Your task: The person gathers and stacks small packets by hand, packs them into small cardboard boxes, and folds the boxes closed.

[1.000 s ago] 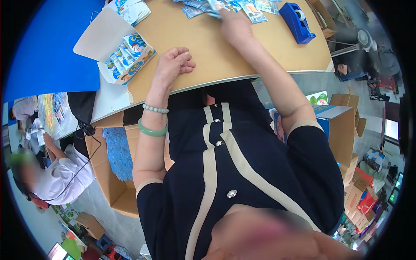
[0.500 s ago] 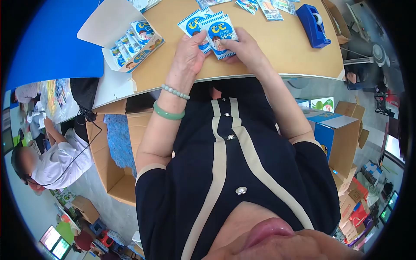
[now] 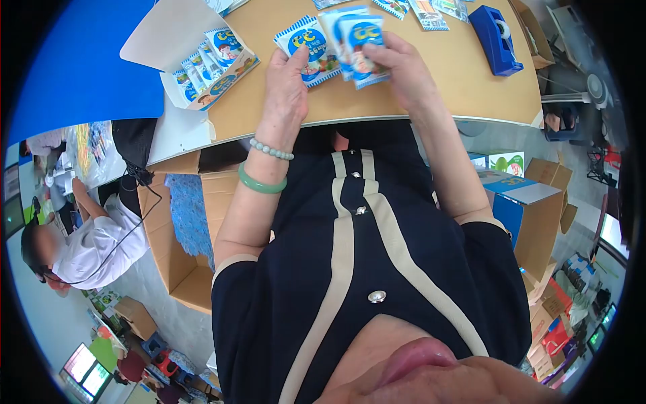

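Note:
My left hand (image 3: pixel 287 79) pinches a blue-and-white snack packet (image 3: pixel 311 48), which carries yellow lettering and a cartoon figure; a second packet edge shows behind it. A little to the right, my right hand (image 3: pixel 408 71) grips a few similar packets (image 3: pixel 364 62), slightly blurred and fanned out, just over the table. Their left edge lies close to the packet in my left hand; whether they touch, I cannot tell. Left of my hands stands an open white carton (image 3: pixel 232 75) with its lid up and several of these packets (image 3: pixel 222 46) upright inside.
More packets (image 3: pixel 428 13) lie along the far side of the tan table (image 3: pixel 464 81). A blue tape dispenser (image 3: pixel 496 42) stands at the right. Cardboard boxes (image 3: pixel 182 273) sit on the floor on both sides. At the left, a person in white (image 3: pixel 111 252) is seated.
My hands have moved apart. The right one has drawn its packets away to the right, off the packet in my left hand, which now shows more fully.

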A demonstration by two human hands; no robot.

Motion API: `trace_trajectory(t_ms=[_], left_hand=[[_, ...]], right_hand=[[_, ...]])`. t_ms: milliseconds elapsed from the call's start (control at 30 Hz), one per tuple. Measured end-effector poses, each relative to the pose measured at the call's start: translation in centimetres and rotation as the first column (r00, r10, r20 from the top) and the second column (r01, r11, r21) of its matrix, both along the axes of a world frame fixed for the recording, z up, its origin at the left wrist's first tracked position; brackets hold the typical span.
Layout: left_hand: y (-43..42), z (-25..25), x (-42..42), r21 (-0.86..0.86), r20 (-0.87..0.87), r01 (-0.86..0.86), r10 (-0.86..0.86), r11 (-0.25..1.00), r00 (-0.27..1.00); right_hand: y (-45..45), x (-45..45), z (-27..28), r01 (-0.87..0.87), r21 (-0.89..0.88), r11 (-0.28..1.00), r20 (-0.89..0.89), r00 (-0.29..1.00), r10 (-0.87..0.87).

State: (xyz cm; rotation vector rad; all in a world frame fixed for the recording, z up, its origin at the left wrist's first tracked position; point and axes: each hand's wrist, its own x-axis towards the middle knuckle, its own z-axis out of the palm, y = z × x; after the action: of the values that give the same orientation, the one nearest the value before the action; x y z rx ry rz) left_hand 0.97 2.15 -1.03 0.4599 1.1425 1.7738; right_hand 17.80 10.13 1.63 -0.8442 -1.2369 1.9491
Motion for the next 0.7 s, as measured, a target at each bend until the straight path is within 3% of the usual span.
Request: trace_trajectory(t_ms=[100,133,233,300,367,400,433,467,533,600,700], left_hand=[[0.0,0.5,1.4,0.022,-0.037,0.049,-0.048,0.999,0.998],[0.0,0.9,1.7,0.035,-0.057,0.067,-0.065,0.997,0.996],[-0.5,1.9,2.2,0.076,-0.061,0.042,-0.037,0.996,0.997],[-0.9,2.2,2.4,0.094,-0.064,0.04,-0.035,0.995,0.997],[-0.8,2.5,2.4,0.111,0.047,0.051,-0.057,0.993,0.997],[-0.6,2.6,2.6,0.124,0.105,0.064,-0.077,0.99,0.991],[-0.3,2.6,2.8,0.137,0.112,0.089,-0.104,0.987,0.988],[-0.1,2.4,3.0,0.069,-0.004,0.056,-0.056,0.996,0.998],[0.4,1.9,3.1,-0.04,-0.247,-0.038,0.027,0.998,0.969],[0.0,1.4,2.3,-0.051,-0.188,-0.003,-0.007,0.999,0.982],[-0.8,1.1,0.1,-0.098,-0.087,0.015,-0.023,0.995,0.996]], right_hand=[[-0.2,-2.4,-2.5,-0.067,0.212,0.975,0.285,0.958,0.004],[-0.1,-2.5,-2.8,-0.062,0.217,0.974,0.284,0.959,-0.003],[-0.1,-3.4,-3.4,-0.082,0.524,0.848,0.468,0.859,-0.207],[-0.3,-4.2,-3.7,-0.038,0.451,0.892,0.423,0.889,-0.176],[-0.3,-4.8,-3.4,0.044,0.293,0.955,0.325,0.935,-0.143],[-0.7,-5.2,-3.0,0.062,0.304,0.951,0.327,0.93,-0.165],[-1.7,-5.6,-2.3,0.027,0.384,0.923,0.475,0.851,-0.223],[-2.5,-5.7,-1.6,-0.018,0.451,0.892,0.604,0.742,-0.29],[-3.3,-5.5,-1.7,-0.057,0.548,0.835,0.557,0.769,-0.313],[-2.5,-4.7,-2.6,-0.104,0.632,0.768,0.507,0.805,-0.309],[2.5,-2.6,-4.6,-0.179,0.836,0.519,0.419,0.819,-0.392]])
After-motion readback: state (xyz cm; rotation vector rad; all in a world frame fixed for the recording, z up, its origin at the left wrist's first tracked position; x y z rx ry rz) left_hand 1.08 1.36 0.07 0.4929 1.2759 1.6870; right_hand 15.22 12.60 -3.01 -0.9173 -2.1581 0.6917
